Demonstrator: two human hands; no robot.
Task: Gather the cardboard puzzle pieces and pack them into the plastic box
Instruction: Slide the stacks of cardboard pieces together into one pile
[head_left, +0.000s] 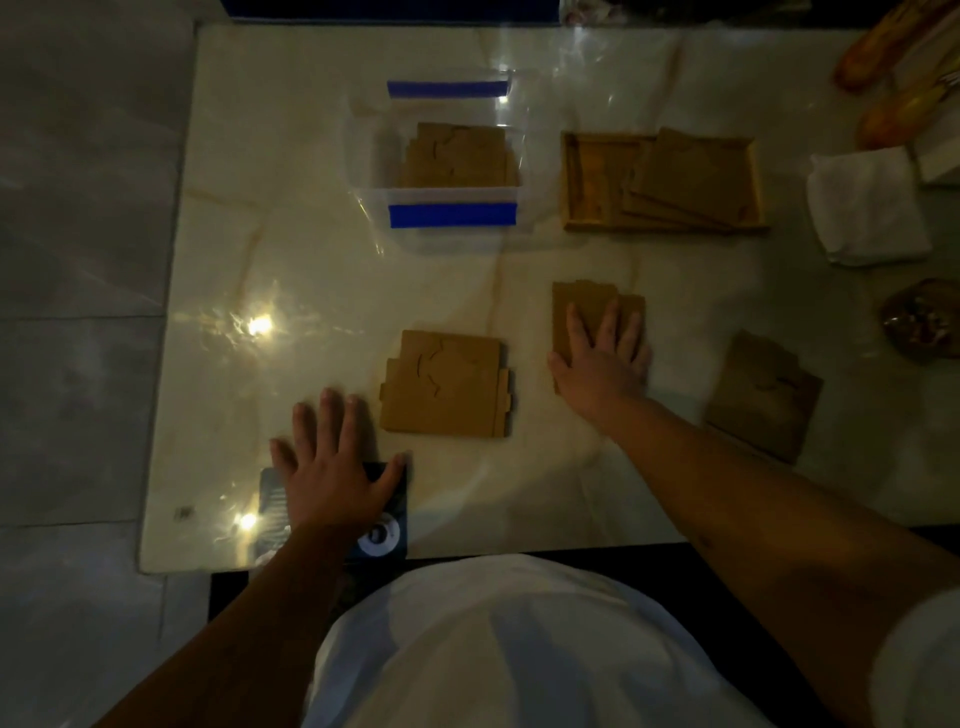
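- Right hand (605, 358) lies flat, fingers spread, pressing a cardboard stack (587, 306) at 3 o'clock of table centre.
- Left hand (332, 467), fingers splayed wide, rests on a dark card (387, 535) at 7 o'clock — gripping nothing.
- Plastic box (452, 156) at 12 o'clock already holds cardboard pieces (460, 156).
- Another stack (447, 384) lies between the hands; one more (761, 395) at 4 o'clock.

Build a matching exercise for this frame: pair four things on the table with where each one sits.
Things:
1. right hand
2. left hand
3. plastic box
4. wooden tray

Places:
A. flat on a dark booklet at the near edge
B. right of the plastic box, holding cardboard sheets
C. pressed flat on a cardboard stack
D. far centre, cardboard puzzle pieces inside

Pairs: 1-C, 2-A, 3-D, 4-B
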